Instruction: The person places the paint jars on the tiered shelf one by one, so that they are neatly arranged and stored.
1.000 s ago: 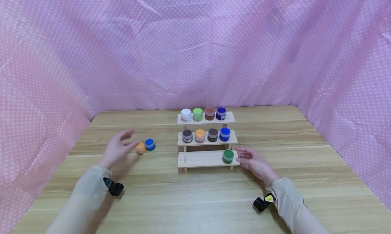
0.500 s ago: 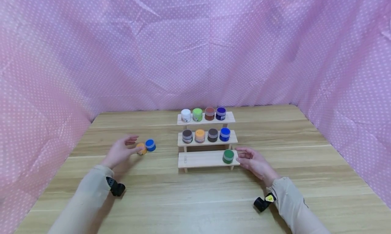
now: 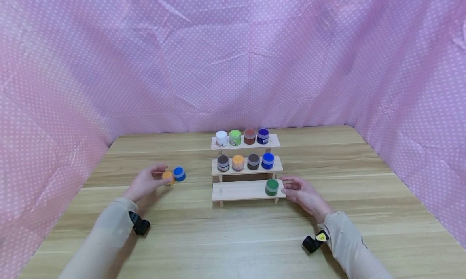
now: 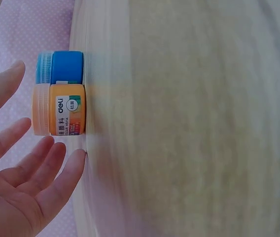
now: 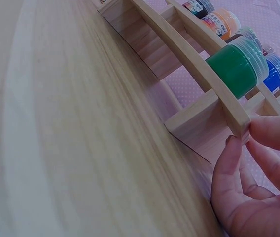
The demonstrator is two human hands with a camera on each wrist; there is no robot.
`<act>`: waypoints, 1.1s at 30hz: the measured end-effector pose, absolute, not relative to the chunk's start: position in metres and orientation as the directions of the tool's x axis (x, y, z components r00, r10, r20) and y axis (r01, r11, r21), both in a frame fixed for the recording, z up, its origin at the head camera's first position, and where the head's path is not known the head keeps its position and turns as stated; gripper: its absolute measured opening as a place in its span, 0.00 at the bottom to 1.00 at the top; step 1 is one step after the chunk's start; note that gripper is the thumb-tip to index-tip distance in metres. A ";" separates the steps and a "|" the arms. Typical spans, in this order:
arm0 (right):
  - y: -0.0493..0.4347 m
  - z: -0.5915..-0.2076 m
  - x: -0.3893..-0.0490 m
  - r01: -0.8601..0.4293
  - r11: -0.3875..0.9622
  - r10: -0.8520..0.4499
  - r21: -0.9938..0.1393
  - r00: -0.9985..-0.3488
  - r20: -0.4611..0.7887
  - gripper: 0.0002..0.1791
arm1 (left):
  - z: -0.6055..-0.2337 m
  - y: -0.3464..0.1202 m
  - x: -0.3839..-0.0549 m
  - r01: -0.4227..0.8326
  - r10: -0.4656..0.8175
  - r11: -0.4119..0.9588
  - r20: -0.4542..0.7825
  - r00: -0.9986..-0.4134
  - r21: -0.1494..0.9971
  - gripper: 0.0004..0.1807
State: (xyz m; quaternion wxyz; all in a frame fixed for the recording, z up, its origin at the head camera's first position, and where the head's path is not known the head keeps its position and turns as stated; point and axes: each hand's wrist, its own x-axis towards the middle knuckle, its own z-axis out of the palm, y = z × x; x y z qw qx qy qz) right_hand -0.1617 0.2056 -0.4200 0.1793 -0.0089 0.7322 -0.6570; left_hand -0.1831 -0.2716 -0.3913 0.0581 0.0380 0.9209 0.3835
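In the head view my left hand (image 3: pixel 145 182) is at an orange paint jar (image 3: pixel 168 178) on the table, thumb on its near side. Behind the orange jar, touching or nearly so, stands a blue paint jar (image 4: pixel 67 67). The left wrist view shows the fingers spread and loosely bent beside the orange jar, not closed round it. My right hand (image 3: pixel 302 194) pinches the right end of the lowest shelf (image 5: pixel 204 81) of a three-tier wooden display stand. A dark green paint jar (image 5: pixel 233 69) sits on that shelf, close to the fingers.
The middle shelf (image 3: pixel 245 170) carries dark, orange and blue jars. On the top shelf (image 3: pixel 274 142) are white, light green, reddish-brown and dark blue jars. A pink dotted cloth (image 3: pixel 233 68) hangs behind the wooden table (image 3: pixel 225 238).
My left hand has come slightly to the right and down, its thumb and fingers drawing in around the orange jar. My right hand has stayed at the shelf end.
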 end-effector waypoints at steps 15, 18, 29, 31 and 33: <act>0.206 -0.419 -0.162 0.236 0.153 -0.243 -0.960 -0.932 -0.268 0.28 | -0.396 -0.271 -0.185 0.038 0.118 0.719 -0.068 -0.991 0.694 0.30; 0.206 -0.419 -0.161 0.231 0.152 -0.246 -0.961 -0.933 -0.264 0.28 | -0.398 -0.271 -0.186 0.036 0.119 0.716 -0.070 -0.990 0.698 0.28; 0.206 -0.420 -0.162 0.201 0.142 -0.270 -0.969 -0.934 -0.233 0.30 | -0.397 -0.270 -0.183 0.018 0.109 0.696 -0.082 -0.991 0.717 0.23; 0.206 -0.421 -0.162 0.193 0.135 -0.272 -0.972 -0.936 -0.223 0.30 | -0.397 -0.269 -0.183 0.010 0.110 0.686 -0.090 -0.990 0.728 0.23; 0.206 -0.422 -0.163 0.191 0.135 -0.269 -0.972 -0.937 -0.222 0.30 | -0.397 -0.269 -0.183 0.007 0.110 0.682 -0.093 -0.990 0.731 0.23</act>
